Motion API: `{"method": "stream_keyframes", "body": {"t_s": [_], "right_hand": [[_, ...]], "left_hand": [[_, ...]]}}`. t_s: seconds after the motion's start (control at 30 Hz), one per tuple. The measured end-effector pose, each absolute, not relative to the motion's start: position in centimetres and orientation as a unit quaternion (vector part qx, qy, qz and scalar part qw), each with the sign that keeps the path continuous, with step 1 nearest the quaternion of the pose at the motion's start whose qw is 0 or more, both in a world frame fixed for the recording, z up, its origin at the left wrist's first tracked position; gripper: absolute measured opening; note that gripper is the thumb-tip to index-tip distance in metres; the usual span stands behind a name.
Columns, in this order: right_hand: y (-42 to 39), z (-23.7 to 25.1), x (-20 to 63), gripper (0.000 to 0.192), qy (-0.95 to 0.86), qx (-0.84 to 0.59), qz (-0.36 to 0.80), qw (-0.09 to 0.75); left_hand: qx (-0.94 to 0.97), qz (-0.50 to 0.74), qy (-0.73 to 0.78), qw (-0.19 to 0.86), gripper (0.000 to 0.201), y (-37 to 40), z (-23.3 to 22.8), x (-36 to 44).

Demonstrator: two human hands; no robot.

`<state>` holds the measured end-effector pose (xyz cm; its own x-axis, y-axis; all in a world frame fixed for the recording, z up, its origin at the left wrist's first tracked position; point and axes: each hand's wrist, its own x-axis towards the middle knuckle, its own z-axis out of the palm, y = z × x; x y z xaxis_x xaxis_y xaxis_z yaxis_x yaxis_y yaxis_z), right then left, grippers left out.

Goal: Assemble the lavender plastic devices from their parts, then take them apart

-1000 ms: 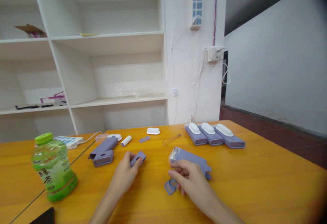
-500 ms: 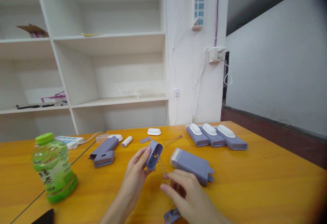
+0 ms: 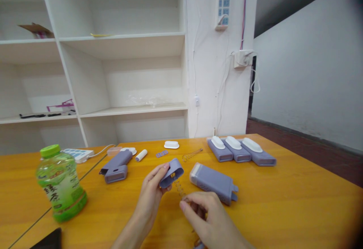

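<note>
Since a moment ago the left hand (image 3: 151, 192) has tilted its purple cap (image 3: 171, 172) flatter, fingers closed around it above the orange counter (image 3: 283, 203), while the right hand (image 3: 202, 213) pinches a coil spring (image 3: 179, 188) leading into it. The spring looks only partly seated. Three finished purple units (image 3: 241, 153) stand together at the far edge, one open housing (image 3: 214, 182) lies nearby, and a second loose spring (image 3: 192, 154) waits beyond.

Dark writing is seen on the label of the green bottle (image 3: 60, 182), which stands at the near left of the table. The marks look like Chinese signs, but they are too blurred to be read. A small orange mark is seen on the purple cap (image 3: 171, 173) held up near the middle; it cannot be read either. No other words, numbers or signs can be made out.
</note>
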<state>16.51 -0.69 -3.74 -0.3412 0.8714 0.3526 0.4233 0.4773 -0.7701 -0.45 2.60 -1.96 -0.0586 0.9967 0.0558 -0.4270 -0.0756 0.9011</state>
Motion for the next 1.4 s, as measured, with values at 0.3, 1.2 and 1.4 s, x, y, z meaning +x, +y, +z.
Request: {"method": "stream_keyframes", "body": {"t_s": [0.3,1.2,1.4], "right_hand": [[-0.8,-3.8,16.2,0.037,-0.768,-0.416,0.297,0.386],[-0.8,-5.3,15.6,0.018,-0.727,-0.477,0.299,0.394],[-0.6,-5.5,15.5,0.017,-0.724,-0.482,0.287,0.402]], "left_hand": [[0.437,0.609,0.402,0.525,0.037,3.1,-2.3,-0.8],[0.604,0.554,0.428,0.380,0.028,2.7,-2.6,-0.4],[0.606,0.548,0.424,0.391,0.025,2.1,-2.1,0.4]]}}
